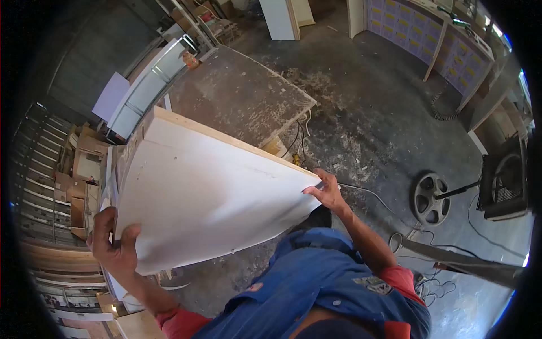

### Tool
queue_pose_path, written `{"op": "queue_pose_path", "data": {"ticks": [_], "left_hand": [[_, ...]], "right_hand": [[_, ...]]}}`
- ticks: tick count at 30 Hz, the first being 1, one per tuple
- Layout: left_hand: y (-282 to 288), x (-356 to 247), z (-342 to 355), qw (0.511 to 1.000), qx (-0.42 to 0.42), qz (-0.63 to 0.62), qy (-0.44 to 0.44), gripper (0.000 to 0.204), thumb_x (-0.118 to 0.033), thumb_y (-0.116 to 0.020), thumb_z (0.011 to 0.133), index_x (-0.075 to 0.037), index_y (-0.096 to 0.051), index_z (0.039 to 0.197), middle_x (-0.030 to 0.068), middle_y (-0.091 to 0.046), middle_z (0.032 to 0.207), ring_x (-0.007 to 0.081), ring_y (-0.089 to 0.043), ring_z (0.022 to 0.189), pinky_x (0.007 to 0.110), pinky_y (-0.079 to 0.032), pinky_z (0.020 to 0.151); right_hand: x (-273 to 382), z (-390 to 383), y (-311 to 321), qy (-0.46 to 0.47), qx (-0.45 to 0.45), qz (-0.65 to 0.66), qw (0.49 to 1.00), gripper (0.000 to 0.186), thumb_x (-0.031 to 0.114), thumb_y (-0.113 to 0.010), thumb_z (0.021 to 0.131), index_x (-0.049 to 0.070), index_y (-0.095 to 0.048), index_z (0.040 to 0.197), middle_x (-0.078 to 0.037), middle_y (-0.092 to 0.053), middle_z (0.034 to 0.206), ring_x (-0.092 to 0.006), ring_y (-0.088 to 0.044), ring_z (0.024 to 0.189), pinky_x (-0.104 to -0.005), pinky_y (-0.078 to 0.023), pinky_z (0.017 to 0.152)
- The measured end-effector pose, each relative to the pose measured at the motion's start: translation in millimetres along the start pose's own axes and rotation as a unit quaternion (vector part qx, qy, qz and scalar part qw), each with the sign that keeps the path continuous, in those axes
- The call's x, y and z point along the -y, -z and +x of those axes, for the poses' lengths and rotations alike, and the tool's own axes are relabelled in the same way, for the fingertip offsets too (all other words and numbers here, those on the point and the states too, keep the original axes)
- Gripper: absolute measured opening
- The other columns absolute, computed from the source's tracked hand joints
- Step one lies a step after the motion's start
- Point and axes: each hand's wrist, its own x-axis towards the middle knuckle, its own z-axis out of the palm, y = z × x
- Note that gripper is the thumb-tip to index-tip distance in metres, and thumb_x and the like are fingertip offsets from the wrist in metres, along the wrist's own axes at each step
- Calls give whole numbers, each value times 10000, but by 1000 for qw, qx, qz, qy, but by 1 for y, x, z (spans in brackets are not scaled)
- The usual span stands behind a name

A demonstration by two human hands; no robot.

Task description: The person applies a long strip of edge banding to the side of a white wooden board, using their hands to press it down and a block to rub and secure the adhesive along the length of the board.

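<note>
A large white panel (pixel 209 198) with a bare wood-coloured edge spans the space in front of my body, tilted. My left hand (pixel 114 240) grips its left side, thumb on the white face and fingers round the edge. At the far right corner my right hand (pixel 327 191) clasps the panel, thumb on the face, fingers partly hidden behind. Beyond the panel is a worn, dusty work table (pixel 226 90), whose near part the panel covers.
Wood shavings (pixel 316 85) and scraps litter the floor by the table. To the right stand a fan (pixel 505 178) and a round spoked base (pixel 432 198), with cables (pixel 372 192) across the floor. Stacked boards (pixel 62 254) fill the left side; a curved counter (pixel 406 34) stands far right.
</note>
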Motion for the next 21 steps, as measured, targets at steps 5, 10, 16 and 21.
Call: {"op": "queue_pose_path", "data": {"ticks": [5,10,16,21], "left_hand": [[-94,16,90,990,73,39,-113,483,-423,-779,775,-16,-622,983,99,-635,763,202,-588,627,278,-441,592],[-181,19,216,986,123,-34,-105,413,-321,-770,808,-2,-610,1015,73,-633,783,125,-581,719,270,-454,667],[-282,31,355,981,191,-18,-14,347,-245,-711,870,19,-609,1070,81,-668,943,126,-611,863,273,-472,787],[-368,48,444,971,237,-28,20,311,-269,-712,861,-7,-634,1012,42,-673,873,98,-601,811,251,-453,731]], "right_hand": [[-36,86,34,-2,-37,42,998,659,441,-817,726,-87,-594,1052,-165,-645,875,-215,-628,835,-341,-491,729],[-47,176,50,-57,-47,190,979,533,402,-695,863,-62,-587,1100,-117,-664,890,-164,-620,818,-316,-493,699],[-75,295,67,-67,-43,196,977,439,347,-665,896,-23,-595,1121,-51,-647,860,-89,-575,722,-262,-467,632],[-93,387,89,-66,12,244,967,412,294,-666,910,-19,-601,1170,23,-612,817,-36,-476,645,-203,-376,530]]}}
